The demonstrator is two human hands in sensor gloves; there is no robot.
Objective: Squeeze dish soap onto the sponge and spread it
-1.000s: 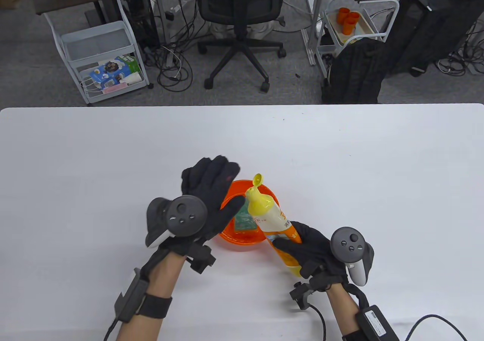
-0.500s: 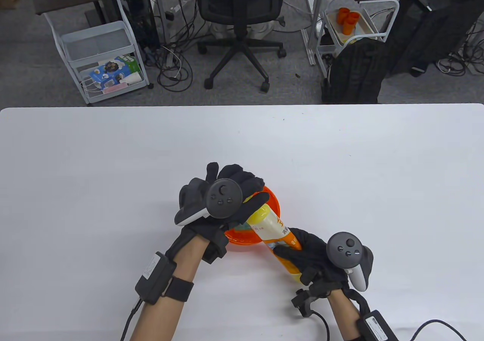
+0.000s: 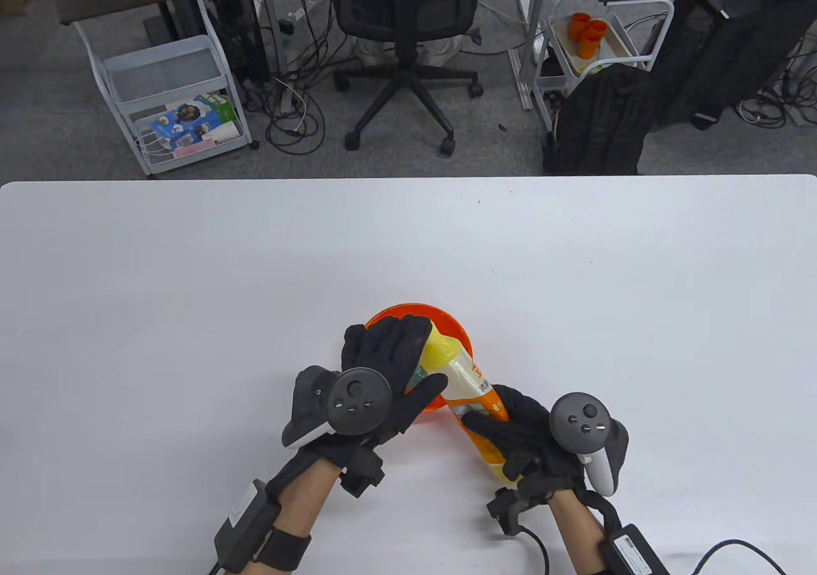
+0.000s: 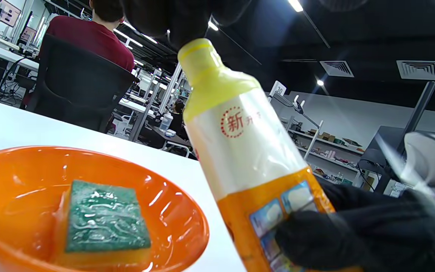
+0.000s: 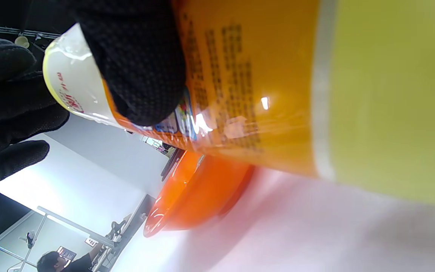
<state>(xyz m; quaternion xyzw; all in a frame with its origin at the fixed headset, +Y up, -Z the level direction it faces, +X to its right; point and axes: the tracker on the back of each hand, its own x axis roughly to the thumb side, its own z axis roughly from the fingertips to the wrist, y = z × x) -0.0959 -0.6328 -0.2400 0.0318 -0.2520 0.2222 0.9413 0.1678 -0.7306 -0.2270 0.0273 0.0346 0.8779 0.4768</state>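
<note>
The right hand [image 3: 530, 431] grips the dish soap bottle [image 3: 469, 387] around its orange lower body; in the right wrist view a gloved finger [image 5: 138, 64] presses on the label. The bottle is tilted, with its yellow cap end leaning over the orange bowl [image 3: 456, 332]. The left hand [image 3: 389, 371] is above the near side of the bowl, its fingers spread and lying over the cap [image 4: 198, 56] — the cap looks closed in the left wrist view. How firmly this hand holds the cap, I cannot tell. The sponge [image 4: 104, 223] lies inside the bowl, green side up and glossy — just beside the bottle.
</note>
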